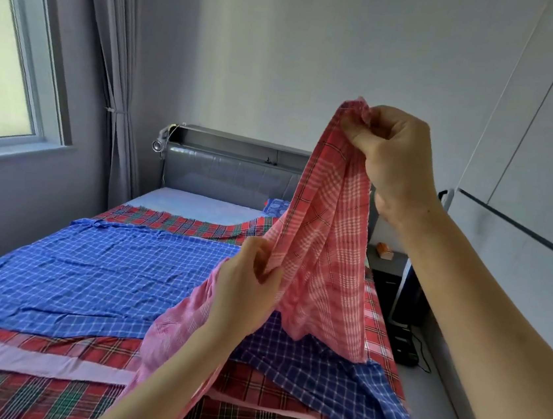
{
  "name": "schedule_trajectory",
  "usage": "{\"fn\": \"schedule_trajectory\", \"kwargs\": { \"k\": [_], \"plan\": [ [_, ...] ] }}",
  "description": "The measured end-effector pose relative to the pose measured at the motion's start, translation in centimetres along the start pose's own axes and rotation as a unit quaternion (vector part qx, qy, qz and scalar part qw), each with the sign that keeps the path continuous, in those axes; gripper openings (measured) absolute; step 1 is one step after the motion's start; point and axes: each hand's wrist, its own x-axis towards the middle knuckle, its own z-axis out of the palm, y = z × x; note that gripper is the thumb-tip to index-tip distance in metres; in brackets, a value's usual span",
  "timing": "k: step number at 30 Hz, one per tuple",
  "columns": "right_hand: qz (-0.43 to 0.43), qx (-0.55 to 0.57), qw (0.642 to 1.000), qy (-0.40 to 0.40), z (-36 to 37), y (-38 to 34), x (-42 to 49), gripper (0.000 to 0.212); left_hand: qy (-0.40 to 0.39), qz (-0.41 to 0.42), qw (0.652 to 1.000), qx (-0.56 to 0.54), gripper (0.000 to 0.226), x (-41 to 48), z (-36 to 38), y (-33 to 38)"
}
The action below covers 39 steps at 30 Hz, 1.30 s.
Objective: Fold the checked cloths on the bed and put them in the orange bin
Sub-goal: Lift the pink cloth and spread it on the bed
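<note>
A pink-and-white checked cloth [329, 249] hangs in the air over the right side of the bed. My right hand [394, 160] pinches its bunched top corner, raised high. Lower down, my left hand [245, 285] grips the cloth's edge, and the rest trails down past my left forearm. A blue checked cloth [88, 274] lies spread flat across the bed. Under it a red-and-green tartan cloth [23, 394] covers the mattress, with a plain pink strip [27, 358] across it. No orange bin is in view.
A grey padded headboard [231, 173] with a clip lamp stands at the far end. A window [3, 50] and grey curtain [113, 53] are on the left. A dark bedside table [389, 267] with a small orange box, and cables on the floor, are at the right.
</note>
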Motion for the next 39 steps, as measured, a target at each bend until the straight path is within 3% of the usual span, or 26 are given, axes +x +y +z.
{"fn": "schedule_trajectory", "kwargs": {
  "k": [2, 7, 10, 13, 16, 18, 20, 22, 23, 24, 26, 28, 30, 32, 34, 36, 39],
  "plan": [
    [0.013, 0.042, 0.999, -0.001, -0.7, -0.3, -0.1, 0.01, -0.009, -0.04, 0.999, 0.03, 0.018, -0.4, 0.1, -1.5],
    [0.044, 0.132, 0.989, 0.056, -5.4, -0.2, 0.3, 0.017, -0.081, -0.14, 0.986, 0.029, 0.029, -3.2, -0.2, -5.7],
    [0.058, 0.12, 0.988, 0.078, -9.5, 1.2, -0.5, 0.017, -0.106, -0.195, 0.974, 0.045, 0.034, -5.1, -0.4, -8.7],
    [0.123, 0.092, 0.977, 0.148, -13.2, 4.7, -1.7, 0.015, -0.096, -0.231, 0.967, 0.047, 0.021, -5.0, -1.0, -10.6],
    [0.203, -0.025, 0.952, 0.227, -16.3, 10.9, -3.5, 0.018, -0.099, -0.237, 0.966, 0.033, 0.02, -3.3, -1.5, -10.7],
    [0.278, -0.152, 0.918, 0.237, -18.0, 15.5, -5.8, 0.011, -0.12, -0.238, 0.964, 0.007, 0.015, -1.9, -2.0, -9.3],
    [0.353, -0.335, 0.853, 0.186, -18.9, 18.7, -8.7, 0.028, -0.165, -0.218, 0.962, 0.0, 0.015, -0.4, -2.4, -7.2],
    [0.391, -0.498, 0.766, 0.115, -17.6, 19.3, -11.3, 0.029, -0.22, -0.172, 0.96, 0.03, 0.015, 1.0, -2.4, -4.8],
    [0.391, -0.519, 0.756, 0.08, -16.0, 18.7, -12.2, 0.034, -0.244, -0.147, 0.957, 0.049, 0.013, 1.6, -2.2, -3.5],
    [0.372, -0.497, 0.783, 0.038, -14.0, 17.8, -12.9, 0.043, -0.264, -0.126, 0.954, 0.06, 0.01, 2.1, -2.0, -2.3],
    [0.316, -0.332, 0.887, -0.06, -8.8, 14.7, -14.3, 0.055, -0.301, -0.095, 0.946, 0.067, 0.006, 2.6, -1.4, -0.2],
    [0.255, -0.22, 0.933, -0.13, -3.3, 11.7, -16.2, 0.057, -0.327, -0.057, 0.94, 0.08, 0.006, 2.8, -0.9, 1.4],
    [0.196, -0.265, 0.936, -0.125, 0.4, 11.2, -17.9, 0.037, -0.332, -0.03, 0.94, 0.073, 0.011, 2.7, -0.8, 2.4],
    [0.142, -0.317, 0.936, -0.055, 1.9, 11.4, -18.2, 0.013, -0.331, -0.017, 0.942, 0.054, 0.01, 2.7, -1.4, 2.9],
    [0.124, -0.298, 0.946, -0.016, 1.8, 11.9, -18.1, 0.017, -0.331, 0.01, 0.942, 0.051, 0.011, 2.6, -2.4, 2.4],
    [0.102, -0.288, 0.952, -0.027, 1.6, 11.8, -17.9, 0.017, -0.322, 0.016, 0.943, 0.075, 0.008, 1.7, -3.5, 0.7],
    [0.079, -0.289, 0.953, -0.044, 1.8, 11.5, -18.0, 0.016, -0.241, -0.051, 0.957, 0.156, 0.017, -1.4, -3.8, -4.0]
  ]
}}
